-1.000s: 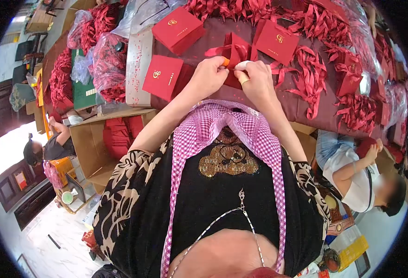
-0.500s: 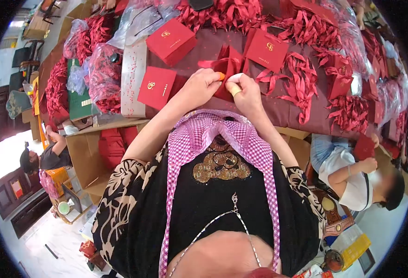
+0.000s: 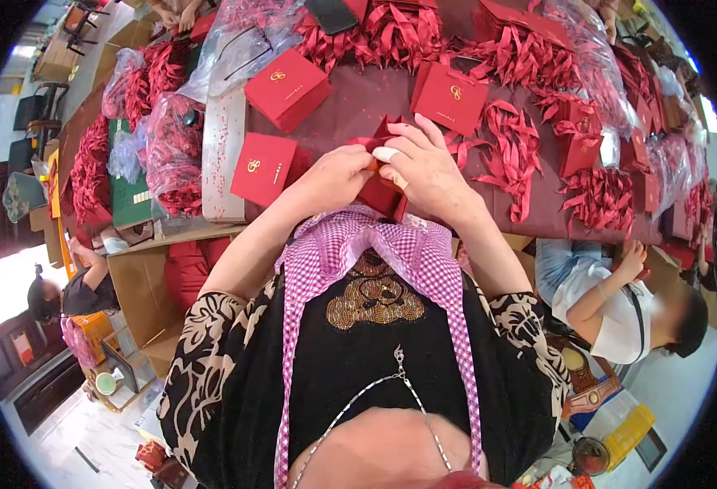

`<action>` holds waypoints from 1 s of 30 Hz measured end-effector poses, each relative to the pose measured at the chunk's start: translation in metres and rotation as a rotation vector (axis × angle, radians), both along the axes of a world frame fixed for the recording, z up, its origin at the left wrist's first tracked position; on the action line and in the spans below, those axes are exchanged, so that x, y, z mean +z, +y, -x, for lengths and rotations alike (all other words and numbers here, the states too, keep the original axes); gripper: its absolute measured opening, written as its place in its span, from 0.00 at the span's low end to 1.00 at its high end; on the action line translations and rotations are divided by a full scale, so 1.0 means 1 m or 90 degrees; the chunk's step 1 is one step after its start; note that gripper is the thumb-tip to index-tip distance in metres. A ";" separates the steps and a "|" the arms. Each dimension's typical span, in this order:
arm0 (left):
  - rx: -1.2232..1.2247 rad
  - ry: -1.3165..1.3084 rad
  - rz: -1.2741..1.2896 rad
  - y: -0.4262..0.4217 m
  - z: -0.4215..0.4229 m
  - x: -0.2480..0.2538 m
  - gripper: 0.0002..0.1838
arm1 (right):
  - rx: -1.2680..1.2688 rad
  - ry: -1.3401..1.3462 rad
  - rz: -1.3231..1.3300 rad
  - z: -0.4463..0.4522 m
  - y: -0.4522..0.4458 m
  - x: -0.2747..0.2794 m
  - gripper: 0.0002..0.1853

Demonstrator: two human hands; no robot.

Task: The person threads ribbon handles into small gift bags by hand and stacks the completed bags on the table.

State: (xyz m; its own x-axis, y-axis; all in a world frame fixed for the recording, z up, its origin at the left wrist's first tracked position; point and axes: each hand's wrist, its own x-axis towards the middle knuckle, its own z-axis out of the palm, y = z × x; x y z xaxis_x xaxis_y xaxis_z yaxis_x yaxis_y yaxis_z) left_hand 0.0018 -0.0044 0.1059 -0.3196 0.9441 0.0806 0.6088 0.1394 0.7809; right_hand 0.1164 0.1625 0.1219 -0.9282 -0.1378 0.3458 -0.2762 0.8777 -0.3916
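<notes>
A small red paper bag [image 3: 380, 198] stands open in front of me at the table's near edge. My left hand [image 3: 344, 173] is closed at its upper edge, with an orange cover on one fingertip. Across from it, my right hand [image 3: 430, 163] has thumb and taped forefinger pinched beside the left fingertips, while its other fingers stretch out loosely. The exact grip point and any ribbon between the fingers are hidden. To the left lie a flat red bag with gold print [image 3: 264, 169] and a stack of red bags [image 3: 288, 88]. More printed red bags [image 3: 450, 97] lie beyond my right hand.
Loose red ribbons [image 3: 511, 159] lie to the right. Plastic-wrapped ribbon bundles [image 3: 177, 151] and a white board [image 3: 225, 155] are on the left. A black phone [image 3: 331, 15] lies at the back. A co-worker in white [image 3: 611, 306] sits at right; a cardboard box [image 3: 142, 281] stands below left.
My right hand has turned, its back now more toward me and its outer fingers extended. The bag between my hands now shows its open side lower down. The whole view has shifted slightly left.
</notes>
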 end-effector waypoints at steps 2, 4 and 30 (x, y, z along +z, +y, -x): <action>0.001 -0.036 -0.016 -0.003 0.004 -0.007 0.04 | 0.019 0.029 0.010 0.003 0.002 0.001 0.09; -0.004 -0.036 -0.019 -0.004 0.012 -0.013 0.05 | 0.066 0.006 0.006 0.006 0.005 0.005 0.06; 0.130 -0.788 -0.120 0.003 0.007 -0.033 0.15 | -0.055 -0.107 0.540 0.017 0.026 -0.053 0.07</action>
